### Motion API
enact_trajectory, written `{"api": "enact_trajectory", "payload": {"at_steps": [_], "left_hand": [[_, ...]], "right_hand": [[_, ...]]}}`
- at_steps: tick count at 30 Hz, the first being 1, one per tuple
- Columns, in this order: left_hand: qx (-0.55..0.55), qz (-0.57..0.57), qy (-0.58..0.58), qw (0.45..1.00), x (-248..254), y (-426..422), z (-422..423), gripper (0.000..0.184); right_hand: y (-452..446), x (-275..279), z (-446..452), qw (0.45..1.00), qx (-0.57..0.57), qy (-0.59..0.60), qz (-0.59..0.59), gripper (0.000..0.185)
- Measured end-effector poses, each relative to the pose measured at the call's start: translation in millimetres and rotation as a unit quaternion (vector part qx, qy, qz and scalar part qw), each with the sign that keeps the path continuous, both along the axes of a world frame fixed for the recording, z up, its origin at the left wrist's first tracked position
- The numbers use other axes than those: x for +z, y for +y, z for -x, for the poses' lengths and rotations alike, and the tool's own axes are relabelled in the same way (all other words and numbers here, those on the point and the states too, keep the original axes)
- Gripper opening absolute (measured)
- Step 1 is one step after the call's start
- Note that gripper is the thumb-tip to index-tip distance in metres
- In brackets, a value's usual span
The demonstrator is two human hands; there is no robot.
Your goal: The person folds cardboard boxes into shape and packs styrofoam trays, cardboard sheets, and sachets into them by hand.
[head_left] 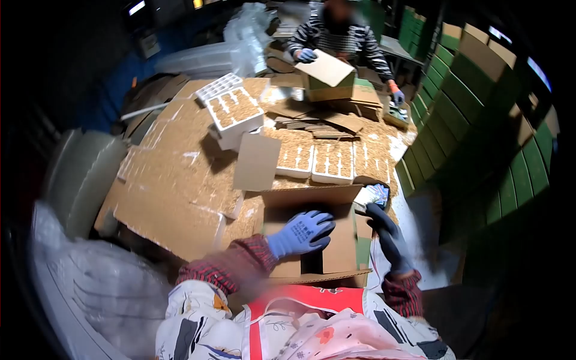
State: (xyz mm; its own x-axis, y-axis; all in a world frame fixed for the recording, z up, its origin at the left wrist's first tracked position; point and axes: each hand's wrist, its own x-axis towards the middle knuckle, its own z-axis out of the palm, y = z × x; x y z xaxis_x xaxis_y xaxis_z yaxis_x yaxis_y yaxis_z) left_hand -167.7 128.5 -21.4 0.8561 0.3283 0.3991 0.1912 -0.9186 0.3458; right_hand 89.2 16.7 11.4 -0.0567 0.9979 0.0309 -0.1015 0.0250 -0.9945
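Note:
An open cardboard box [345,240] stands close in front of me, with flaps raised at its far and near sides. My left hand [302,233], in a blue-grey glove, lies over the inner flaps of this box, fingers spread, with nothing visible in it. To the right of the box is my right hand [387,231], in a dark glove and blurred, its fingertips beside a small stack of printed cards [373,195]. Whether it touches or holds any card cannot be made out. Beyond the box, white foam trays [333,178] with tan shredded filling sit side by side.
Stacked foam trays [237,120] and a loose cardboard sheet [257,162] lie to the left. Flat cardboard pieces [318,123] are piled farther back. Across the table a gloved co-worker [360,36] handles a box [327,75]. Green boxes [441,108] are stacked high at the right.

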Motion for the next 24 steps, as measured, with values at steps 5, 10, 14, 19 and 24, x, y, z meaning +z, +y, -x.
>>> {"api": "enact_trajectory", "payload": {"at_steps": [5, 10, 14, 19, 24], "left_hand": [[0.014, 0.096, -0.020, 0.995, -6, 0, -3, 0.036], [-0.066, 0.306, -0.158, 0.936, 17, -6, 82, 0.040], [-0.145, -0.059, 0.021, 0.987, -8, -13, 157, 0.050], [0.300, 0.393, -0.257, 0.830, -37, 20, 128, 0.054], [0.445, 0.524, 0.032, 0.725, -128, -3, 123, 0.051]], "right_hand": [[-39, -24, 24, 0.985, -0.006, -0.171, -0.034, 0.107], [-8, -46, 48, 0.988, -0.117, -0.036, 0.098, 0.074], [-6, -43, 34, 0.975, 0.004, -0.215, -0.056, 0.062], [15, 66, 67, 0.983, 0.115, 0.082, -0.119, 0.066], [61, -42, 19, 0.968, -0.021, -0.231, 0.093, 0.036]]}}
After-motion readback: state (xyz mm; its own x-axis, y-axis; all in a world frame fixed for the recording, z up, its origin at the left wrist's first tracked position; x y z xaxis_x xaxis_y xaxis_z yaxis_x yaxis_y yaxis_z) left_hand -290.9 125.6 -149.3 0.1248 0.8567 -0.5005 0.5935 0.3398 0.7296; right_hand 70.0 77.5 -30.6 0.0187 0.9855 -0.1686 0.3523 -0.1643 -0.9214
